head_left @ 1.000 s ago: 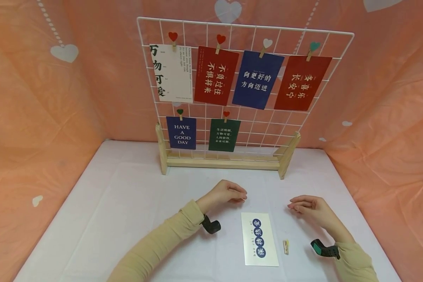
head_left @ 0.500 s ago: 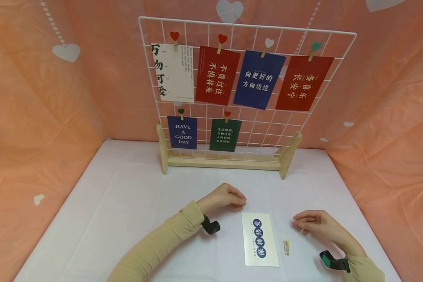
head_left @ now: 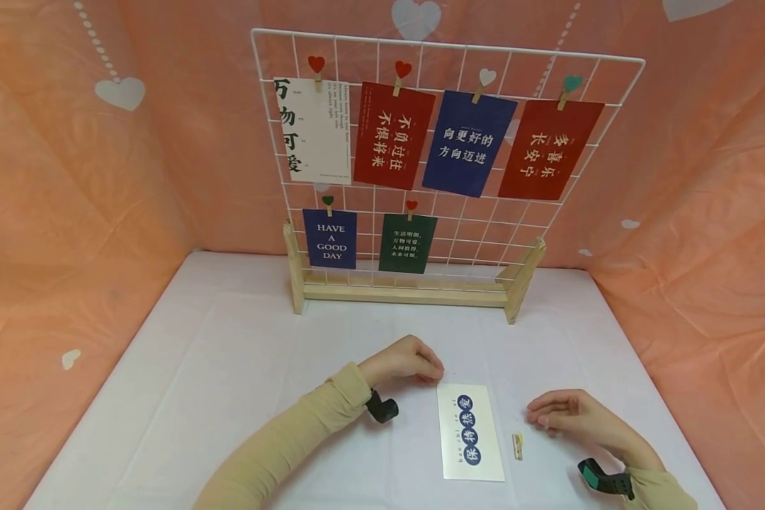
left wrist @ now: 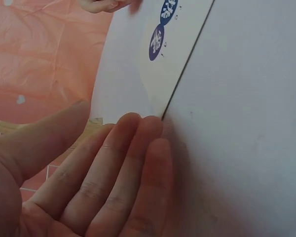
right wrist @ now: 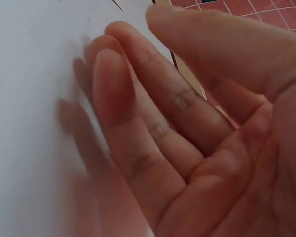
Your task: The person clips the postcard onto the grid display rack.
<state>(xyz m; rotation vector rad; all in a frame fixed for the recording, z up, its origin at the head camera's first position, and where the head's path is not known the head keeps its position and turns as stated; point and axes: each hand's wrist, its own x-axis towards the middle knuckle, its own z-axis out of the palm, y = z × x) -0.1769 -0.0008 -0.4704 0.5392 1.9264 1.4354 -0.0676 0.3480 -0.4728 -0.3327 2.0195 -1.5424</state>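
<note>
A white card (head_left: 470,433) with blue circles and lettering lies flat on the table. At its far left corner is my left hand (head_left: 411,360); in the left wrist view the fingers (left wrist: 153,163) are nearly straight beside the card's end, with the thumb apart. Whether they touch the card I cannot tell. My right hand (head_left: 580,419) hovers right of the card, its fingers loosely bent and nothing between them. Close to it, a small wooden clip (head_left: 518,447) lies by the card's right edge.
A white wire grid (head_left: 472,234) on a wooden stand (head_left: 401,295) rises at the back. Several cards hang from it on heart-topped clips, among them a green card (head_left: 408,244) and a blue card (head_left: 329,239). Pink cloth (head_left: 70,212) walls the white table.
My right hand has come nearer to me, down toward the clip. The left hand has shifted slightly toward the card's corner. Card and clip lie where they were.
</note>
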